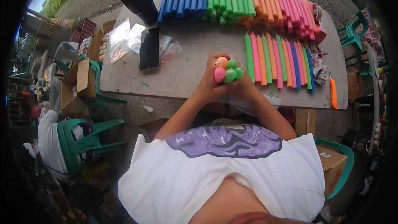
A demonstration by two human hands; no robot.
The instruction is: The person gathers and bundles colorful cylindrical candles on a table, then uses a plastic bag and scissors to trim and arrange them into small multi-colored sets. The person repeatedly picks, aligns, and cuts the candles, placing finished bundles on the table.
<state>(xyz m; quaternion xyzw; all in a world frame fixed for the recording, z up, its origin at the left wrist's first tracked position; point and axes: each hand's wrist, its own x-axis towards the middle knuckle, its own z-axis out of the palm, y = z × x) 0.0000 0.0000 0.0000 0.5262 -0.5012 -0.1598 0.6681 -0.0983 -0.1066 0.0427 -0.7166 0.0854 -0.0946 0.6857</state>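
Outdoor table (pixel 186 74), rows of coloured candles (pixel 248 0) along far edge, black phone (pixel 149 49) at left. Left hand (pixel 211 81) and right hand (pixel 242 84) both clasp candle bundle (pixel 228 71), upright above near table edge.

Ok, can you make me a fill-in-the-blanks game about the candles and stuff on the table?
1. Both hands hold a small bunch of candles: one orange, one pink and three ____.
2. In the long stack at the far edge of the table, the blue candles lie at its ____ end.
3. The flat black thing beside the clear bags is a ____.
4. The cutter near the table's right edge is coloured ____.

Missing words: green; left; phone; orange
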